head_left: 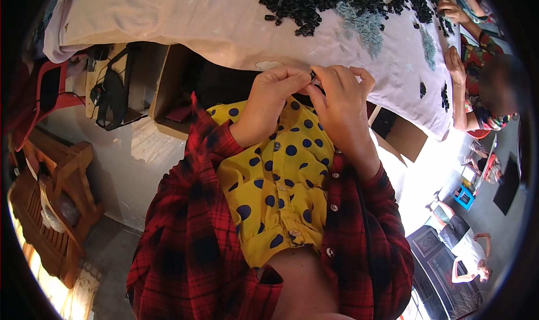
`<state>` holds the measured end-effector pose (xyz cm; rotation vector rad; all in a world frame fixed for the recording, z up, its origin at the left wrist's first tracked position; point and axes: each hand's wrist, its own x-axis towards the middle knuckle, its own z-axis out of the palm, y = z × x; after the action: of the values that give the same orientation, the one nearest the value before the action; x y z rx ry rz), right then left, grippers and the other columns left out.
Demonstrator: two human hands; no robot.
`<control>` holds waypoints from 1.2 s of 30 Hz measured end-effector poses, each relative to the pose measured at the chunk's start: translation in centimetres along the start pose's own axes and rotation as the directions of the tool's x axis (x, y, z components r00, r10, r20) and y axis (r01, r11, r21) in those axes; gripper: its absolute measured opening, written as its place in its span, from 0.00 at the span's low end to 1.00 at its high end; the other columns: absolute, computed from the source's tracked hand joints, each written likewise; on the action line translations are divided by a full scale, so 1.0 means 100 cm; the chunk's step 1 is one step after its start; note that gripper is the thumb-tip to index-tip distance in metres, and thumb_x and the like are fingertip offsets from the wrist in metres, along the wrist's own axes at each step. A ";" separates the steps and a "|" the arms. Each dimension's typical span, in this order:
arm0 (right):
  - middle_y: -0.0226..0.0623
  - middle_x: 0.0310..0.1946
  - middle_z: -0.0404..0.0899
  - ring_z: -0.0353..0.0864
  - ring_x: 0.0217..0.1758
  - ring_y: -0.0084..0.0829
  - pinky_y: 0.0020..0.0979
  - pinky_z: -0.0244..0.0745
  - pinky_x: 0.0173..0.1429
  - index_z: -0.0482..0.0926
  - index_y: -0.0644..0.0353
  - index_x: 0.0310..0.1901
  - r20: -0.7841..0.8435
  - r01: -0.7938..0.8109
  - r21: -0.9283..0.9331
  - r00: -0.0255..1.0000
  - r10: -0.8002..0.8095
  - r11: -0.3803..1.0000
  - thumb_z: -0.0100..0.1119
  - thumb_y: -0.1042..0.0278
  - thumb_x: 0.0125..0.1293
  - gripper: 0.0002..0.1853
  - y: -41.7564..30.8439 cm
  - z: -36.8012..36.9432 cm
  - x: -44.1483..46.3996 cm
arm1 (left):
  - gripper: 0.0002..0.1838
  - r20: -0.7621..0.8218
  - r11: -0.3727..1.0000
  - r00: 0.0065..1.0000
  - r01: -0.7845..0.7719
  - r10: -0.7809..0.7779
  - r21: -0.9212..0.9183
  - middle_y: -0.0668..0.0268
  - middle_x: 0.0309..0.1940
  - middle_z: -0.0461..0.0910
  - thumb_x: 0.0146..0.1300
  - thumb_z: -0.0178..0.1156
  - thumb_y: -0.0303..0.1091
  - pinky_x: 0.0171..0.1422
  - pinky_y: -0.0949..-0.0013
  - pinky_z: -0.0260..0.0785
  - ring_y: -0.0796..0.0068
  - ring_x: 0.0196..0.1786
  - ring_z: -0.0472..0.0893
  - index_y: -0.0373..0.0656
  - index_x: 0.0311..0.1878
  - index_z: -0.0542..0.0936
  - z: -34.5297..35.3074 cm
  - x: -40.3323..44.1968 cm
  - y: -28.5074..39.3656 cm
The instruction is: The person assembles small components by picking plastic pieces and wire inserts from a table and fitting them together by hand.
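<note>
Pinching a tiny black piece (313,76), unclear in shape, between fingertips of left hand (272,93) and right hand (341,94), at the near edge of a pale pink star-patterned cloth (185,19), heaped far right with small black blocky pieces (303,8).

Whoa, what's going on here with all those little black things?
Someone in a red plaid shirt is holding a tiny dark piece where the fingertips of their left hand and right hand meet. It's too small to tell exactly what it is. In front of them, lots of black pieces lie heaped on a pale cloth, with blue-grey bits beside them. At the picture's right, another person's hand is at the cloth's edge.
</note>
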<state>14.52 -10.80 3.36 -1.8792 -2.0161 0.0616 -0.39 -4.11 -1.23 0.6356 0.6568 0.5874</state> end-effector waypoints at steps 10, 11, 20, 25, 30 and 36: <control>0.30 0.38 0.80 0.80 0.45 0.31 0.45 0.59 0.67 0.81 0.58 0.50 -0.006 0.001 -0.061 1.000 -0.002 0.998 0.68 0.73 0.60 0.16 0.000 -0.002 0.002 | 0.11 0.054 0.990 0.988 0.142 -0.143 0.024 0.74 0.37 0.82 0.75 0.63 0.38 0.51 0.76 0.66 0.85 0.40 0.74 0.40 0.41 0.84 -0.007 0.006 0.000; 0.30 0.38 0.80 0.80 0.45 0.31 0.45 0.59 0.67 0.81 0.58 0.50 -0.006 0.001 -0.061 1.000 -0.002 0.998 0.68 0.73 0.60 0.16 0.000 -0.001 0.001 | 0.11 0.054 0.990 0.988 0.142 -0.143 0.024 0.74 0.37 0.82 0.75 0.63 0.38 0.51 0.76 0.66 0.85 0.40 0.74 0.40 0.41 0.84 -0.008 0.006 -0.001; 0.29 0.33 0.74 0.79 0.39 0.30 0.47 0.59 0.68 0.79 0.58 0.44 -0.104 0.089 -0.076 0.990 -0.097 0.993 0.66 0.73 0.61 0.10 0.002 0.007 0.003 | 0.12 0.003 0.997 0.998 0.064 -0.064 -0.045 0.72 0.38 0.84 0.74 0.64 0.39 0.52 0.75 0.69 0.83 0.40 0.78 0.38 0.44 0.85 -0.006 0.008 -0.011; 0.25 0.35 0.79 0.81 0.41 0.27 0.48 0.58 0.68 0.81 0.56 0.46 -0.078 0.037 0.043 0.996 -0.034 0.998 0.68 0.70 0.61 0.12 0.007 0.000 0.007 | 0.16 0.099 0.959 0.979 0.194 -0.176 -0.208 0.66 0.44 0.86 0.77 0.60 0.42 0.58 0.74 0.73 0.79 0.45 0.83 0.36 0.47 0.84 -0.004 0.010 0.002; 0.23 0.34 0.79 0.81 0.42 0.27 0.47 0.57 0.68 0.81 0.54 0.46 -0.093 0.003 0.050 0.996 0.002 0.999 0.69 0.68 0.61 0.13 0.003 -0.002 0.010 | 0.19 0.146 0.983 0.979 0.156 -0.142 -0.094 0.67 0.44 0.86 0.77 0.59 0.46 0.59 0.73 0.74 0.80 0.46 0.83 0.37 0.47 0.85 -0.007 0.013 0.006; 0.24 0.33 0.78 0.80 0.41 0.28 0.47 0.57 0.68 0.81 0.54 0.44 -0.096 0.030 0.043 0.995 -0.026 0.999 0.69 0.67 0.61 0.11 0.006 -0.001 0.008 | 0.21 0.143 0.985 0.976 0.169 -0.163 -0.032 0.67 0.41 0.85 0.76 0.61 0.49 0.59 0.72 0.75 0.80 0.45 0.83 0.37 0.46 0.84 -0.010 0.013 0.008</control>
<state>15.13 -9.95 3.50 -1.7919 -1.9610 0.0085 -0.49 -2.31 -1.77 0.5693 0.5576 0.3963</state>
